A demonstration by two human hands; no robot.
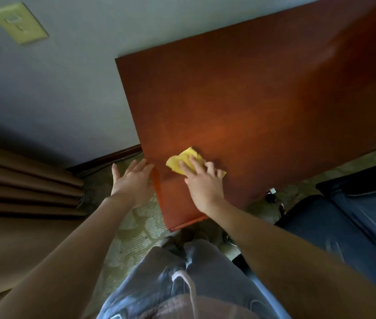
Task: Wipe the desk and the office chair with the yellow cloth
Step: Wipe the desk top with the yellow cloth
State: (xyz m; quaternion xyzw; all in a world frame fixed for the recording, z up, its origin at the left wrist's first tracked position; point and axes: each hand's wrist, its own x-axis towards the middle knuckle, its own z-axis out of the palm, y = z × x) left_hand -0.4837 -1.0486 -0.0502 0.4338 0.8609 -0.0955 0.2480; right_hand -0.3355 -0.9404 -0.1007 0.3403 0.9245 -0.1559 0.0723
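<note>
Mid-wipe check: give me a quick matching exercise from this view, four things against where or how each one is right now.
Things:
1. yellow cloth
2. left hand
3. office chair
4. curtain

Places or states:
A. brown folds at the far left of the view
B. pressed on the desk under the right hand
C. fingers spread, beside the desk's left edge
D. dark blue, at the right of the view

Pairs: 1-B, 2-C, 3-D, 4-A.
</note>
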